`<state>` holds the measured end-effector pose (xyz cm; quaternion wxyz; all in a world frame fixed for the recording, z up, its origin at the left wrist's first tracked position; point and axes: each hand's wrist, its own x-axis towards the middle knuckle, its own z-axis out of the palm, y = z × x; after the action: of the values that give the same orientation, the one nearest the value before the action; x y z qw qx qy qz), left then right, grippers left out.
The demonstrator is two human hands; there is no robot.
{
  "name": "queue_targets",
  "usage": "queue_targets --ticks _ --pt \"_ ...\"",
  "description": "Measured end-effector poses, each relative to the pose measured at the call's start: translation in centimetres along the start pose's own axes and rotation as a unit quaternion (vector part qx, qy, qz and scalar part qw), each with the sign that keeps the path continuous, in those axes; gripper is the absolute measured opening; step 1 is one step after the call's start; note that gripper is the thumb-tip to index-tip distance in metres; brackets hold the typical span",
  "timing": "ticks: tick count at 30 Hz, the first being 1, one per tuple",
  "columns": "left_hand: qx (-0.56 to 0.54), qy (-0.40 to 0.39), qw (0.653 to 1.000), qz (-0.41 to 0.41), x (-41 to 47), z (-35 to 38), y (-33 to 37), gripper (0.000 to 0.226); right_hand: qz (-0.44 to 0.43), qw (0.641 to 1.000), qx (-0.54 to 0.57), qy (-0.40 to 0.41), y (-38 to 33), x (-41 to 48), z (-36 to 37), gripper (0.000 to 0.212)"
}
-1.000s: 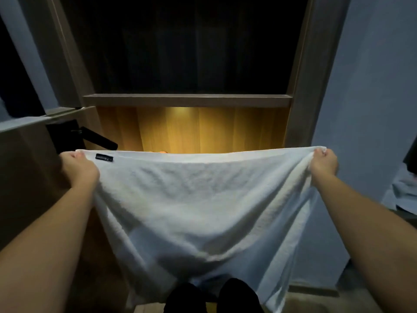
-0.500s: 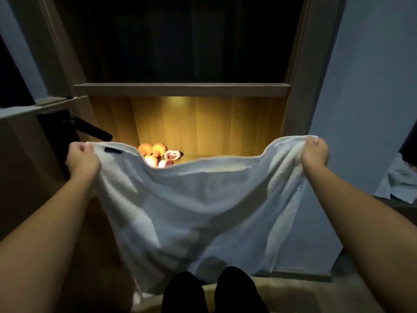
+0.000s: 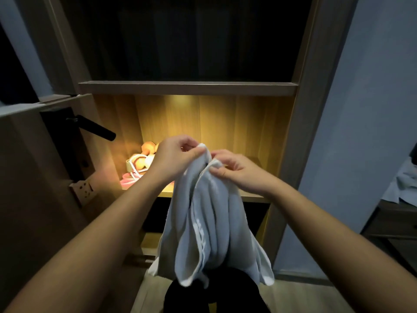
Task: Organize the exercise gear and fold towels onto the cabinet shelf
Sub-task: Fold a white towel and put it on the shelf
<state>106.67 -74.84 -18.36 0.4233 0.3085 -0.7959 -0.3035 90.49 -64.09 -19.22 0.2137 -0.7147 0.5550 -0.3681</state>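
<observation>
Hanging from both hands, a white towel (image 3: pixel 209 222) is gathered in front of the cabinet, its top corners brought together and its length falling in loose vertical folds toward the person's dark-clad legs (image 3: pixel 216 294). The left hand (image 3: pixel 173 154) has its grip pinched on one top corner between thumb and fingers. The right hand (image 3: pixel 239 170), just beside it, has its grip pinched on the matching corner, and the two corners touch. The towel is held in the air, nearer than the lit shelf (image 3: pixel 255 197) and not lying on it.

At the far left of that shelf sit orange dumbbells (image 3: pixel 147 147), with a pink cord (image 3: pixel 128 181) coiled nearer the front edge; part of this gear is hidden behind the left forearm. A warm light glows on the shelf's wooden back panel. Above it runs a darker shelf board (image 3: pixel 187 88), and the compartment over that is too dark to read.

On the left, a door carries a black lever handle (image 3: pixel 94 128), with a wall socket (image 3: pixel 84 188) below it. At the far right edge a pale cloth (image 3: pixel 404 184) lies on a dark piece of furniture.
</observation>
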Motion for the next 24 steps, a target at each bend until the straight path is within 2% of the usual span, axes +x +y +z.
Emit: queue_targets --ticks 3,8,12,15,18,22,24 --pt "-0.034 -0.040 0.999 -0.012 -0.4 0.5 0.0 0.010 -0.024 0.999 0.020 0.000 -0.7 -0.3 1.5 0.022" --pt "-0.136 -0.064 0.988 -0.034 -0.6 0.5 -1.9 0.013 -0.010 0.997 0.019 0.071 -0.2 0.0 3.3 0.031" --pt "-0.181 -0.107 0.974 -0.080 -1.9 0.5 -5.9 0.024 0.002 0.989 0.041 0.143 0.3 -0.1 2.9 0.029" --pt "-0.135 -0.173 0.968 -0.123 -4.9 1.3 -10.2 0.030 0.019 0.981 0.063 0.182 1.0 0.4 2.1 0.028" --pt "-0.092 -0.198 0.960 -0.178 -8.0 3.0 -14.0 0.051 0.053 0.975 0.068 0.203 1.7 1.0 1.6 0.029" --pt "0.000 -0.195 0.961 -0.196 -10.9 4.7 -18.2 0.028 0.068 0.973 0.069 0.209 2.5 1.8 1.2 0.033" --pt "0.041 -0.203 0.959 -0.193 -12.1 5.3 -20.1 0.024 0.073 0.969 0.076 0.223 2.7 2.3 0.8 0.034"
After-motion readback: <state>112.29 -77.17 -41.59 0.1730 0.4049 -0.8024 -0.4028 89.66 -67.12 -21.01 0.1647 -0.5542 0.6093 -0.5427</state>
